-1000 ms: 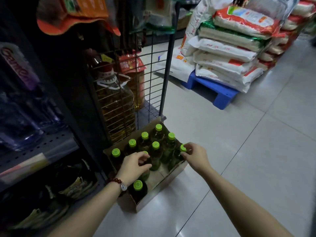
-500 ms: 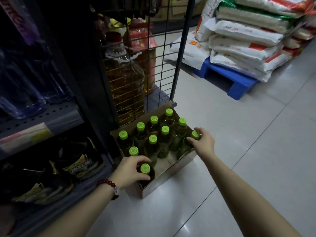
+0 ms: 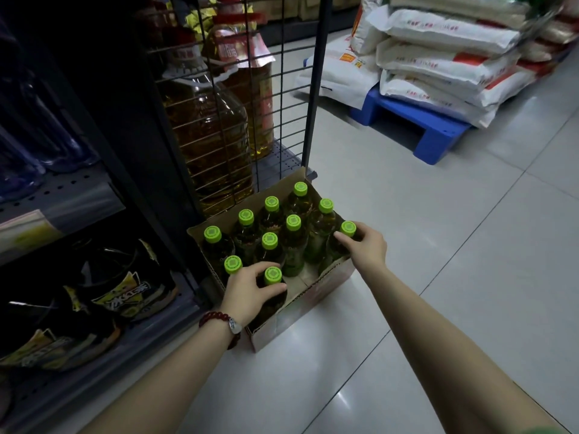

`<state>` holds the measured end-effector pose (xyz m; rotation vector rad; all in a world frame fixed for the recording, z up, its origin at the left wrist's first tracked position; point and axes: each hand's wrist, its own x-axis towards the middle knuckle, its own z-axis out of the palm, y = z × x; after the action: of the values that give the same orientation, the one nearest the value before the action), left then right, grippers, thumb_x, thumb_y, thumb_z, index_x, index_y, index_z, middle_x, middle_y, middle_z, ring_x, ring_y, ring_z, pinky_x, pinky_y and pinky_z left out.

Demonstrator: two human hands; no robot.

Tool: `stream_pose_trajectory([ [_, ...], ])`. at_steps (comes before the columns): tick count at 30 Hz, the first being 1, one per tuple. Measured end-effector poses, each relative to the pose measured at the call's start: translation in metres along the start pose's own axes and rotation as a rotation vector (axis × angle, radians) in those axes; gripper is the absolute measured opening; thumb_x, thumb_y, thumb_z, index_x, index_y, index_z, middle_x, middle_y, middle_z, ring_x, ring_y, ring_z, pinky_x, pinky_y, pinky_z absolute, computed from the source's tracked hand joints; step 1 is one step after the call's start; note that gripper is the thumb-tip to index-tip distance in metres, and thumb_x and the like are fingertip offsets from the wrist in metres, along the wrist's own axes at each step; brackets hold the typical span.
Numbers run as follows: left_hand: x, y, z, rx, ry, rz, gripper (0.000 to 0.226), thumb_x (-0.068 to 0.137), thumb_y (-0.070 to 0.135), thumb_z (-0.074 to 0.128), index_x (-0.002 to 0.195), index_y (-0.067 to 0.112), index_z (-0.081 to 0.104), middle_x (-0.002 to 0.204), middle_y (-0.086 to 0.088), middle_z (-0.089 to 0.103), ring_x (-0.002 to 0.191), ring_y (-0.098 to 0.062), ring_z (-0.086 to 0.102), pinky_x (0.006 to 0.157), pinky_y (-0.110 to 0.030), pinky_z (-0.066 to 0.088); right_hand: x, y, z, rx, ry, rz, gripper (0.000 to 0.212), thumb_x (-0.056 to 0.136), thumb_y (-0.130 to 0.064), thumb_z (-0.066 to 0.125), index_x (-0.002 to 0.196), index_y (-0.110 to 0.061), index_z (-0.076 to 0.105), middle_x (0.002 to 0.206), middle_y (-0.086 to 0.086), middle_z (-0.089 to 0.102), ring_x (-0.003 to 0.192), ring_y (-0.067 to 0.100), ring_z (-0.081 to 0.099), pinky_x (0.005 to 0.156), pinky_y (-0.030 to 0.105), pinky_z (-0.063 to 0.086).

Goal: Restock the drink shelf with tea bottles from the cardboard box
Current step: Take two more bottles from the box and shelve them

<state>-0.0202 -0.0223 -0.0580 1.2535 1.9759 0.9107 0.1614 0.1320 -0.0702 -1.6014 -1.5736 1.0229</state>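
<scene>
Ten green-capped tea bottles (image 3: 294,233) were counted in one cardboard box (image 3: 316,292); two oil jugs (image 3: 206,136) and one blue pallet (image 3: 416,126) were seen.

Both arms reach forward, left hand (image 3: 250,292) and right hand (image 3: 366,245) curled.

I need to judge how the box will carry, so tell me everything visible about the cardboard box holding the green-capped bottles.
The brown cardboard box is open-topped and sits flat on the pale tiled floor, against the foot of the dark wire shelf rack. Its near outer wall looks pale and glossy with faint print. Inside stand ten dark tea bottles with green caps, upright, with an empty gap at the near right. The left hand grips the nearest bottle's neck; the right hand holds the far-right one.
</scene>
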Motion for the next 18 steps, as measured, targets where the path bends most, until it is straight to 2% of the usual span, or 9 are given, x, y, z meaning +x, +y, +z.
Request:
stream_pose_trajectory([
  [3, 0.001, 0.0, 0.001, -0.012, 0.018, 0.013, 0.03, 0.073, 0.021, 0.078, 0.101, 0.019, 0.069, 0.09, 0.01, 0.064, 0.085, 0.0, 0.052, 0.063, 0.007, 0.033, -0.001, -0.003, 0.003, 0.023, -0.008, -0.009, 0.02, 0.076, -0.02, 0.076, 0.094, -0.012, 0.073, 0.089, 0.003, 0.073, 0.087, 0.018, 0.063, 0.082, 0.033, 0.051],
  [5, 0.001, 0.001, 0.001, -0.023, 0.036, 0.014, 0.025, 0.074, 0.019, 0.077, 0.098, 0.016, 0.069, 0.089, 0.007, 0.066, 0.081, 0.0, 0.053, 0.062, 0.007, 0.033, -0.004, -0.004, 0.004, 0.034, -0.02, -0.024, 0.019, 0.076, -0.018, 0.076, 0.093, -0.012, 0.073, 0.087, 0.002, 0.072, 0.086, 0.019, 0.063, 0.082, 0.033, 0.051],
  [8, -0.001, 0.004, -0.002, -0.049, 0.047, 0.005, 0.027, 0.075, 0.018, 0.076, 0.1, 0.016, 0.068, 0.093, 0.007, 0.067, 0.087, -0.003, 0.054, 0.064, 0.006, 0.035, -0.011, -0.008, 0.002, 0.057, -0.008, -0.033, 0.016, 0.075, -0.018, 0.076, 0.09, -0.014, 0.072, 0.084, 0.001, 0.072, 0.083, 0.017, 0.063, 0.08, 0.032, 0.052],
  [12, 0.005, 0.024, -0.013, -0.141, 0.054, 0.014, 0.029, 0.075, 0.016, 0.075, 0.103, 0.014, 0.068, 0.097, 0.005, 0.067, 0.087, 0.0, 0.055, 0.064, 0.004, 0.037, -0.013, -0.029, -0.005, 0.1, -0.025, -0.049, 0.011, 0.076, -0.018, 0.075, 0.087, -0.017, 0.07, 0.08, 0.0, 0.07, 0.079, 0.015, 0.061, 0.083, 0.041, 0.053],
  [15, 0.015, 0.05, -0.026, -0.153, 0.053, 0.052, 0.03, 0.075, 0.02, 0.076, 0.104, 0.018, 0.068, 0.098, 0.008, 0.068, 0.092, -0.003, 0.058, 0.072, -0.006, 0.04, -0.015, -0.054, -0.015, 0.113, -0.037, -0.093, 0.009, 0.076, -0.018, 0.075, 0.083, -0.017, 0.069, 0.076, -0.002, 0.067, 0.077, 0.015, 0.06, 0.08, 0.04, 0.051],
  [18, 0.021, 0.082, -0.045, -0.211, 0.049, 0.06, 0.03, 0.074, 0.019, 0.077, 0.103, 0.015, 0.07, 0.101, 0.002, 0.07, 0.097, -0.009, 0.062, 0.081, -0.017, 0.046, -0.02, -0.087, -0.031, 0.123, -0.041, -0.116, 0.009, 0.076, -0.02, 0.075, 0.081, -0.015, 0.068, 0.07, -0.005, 0.062, 0.074, 0.013, 0.056, 0.073, 0.033, 0.048],
])
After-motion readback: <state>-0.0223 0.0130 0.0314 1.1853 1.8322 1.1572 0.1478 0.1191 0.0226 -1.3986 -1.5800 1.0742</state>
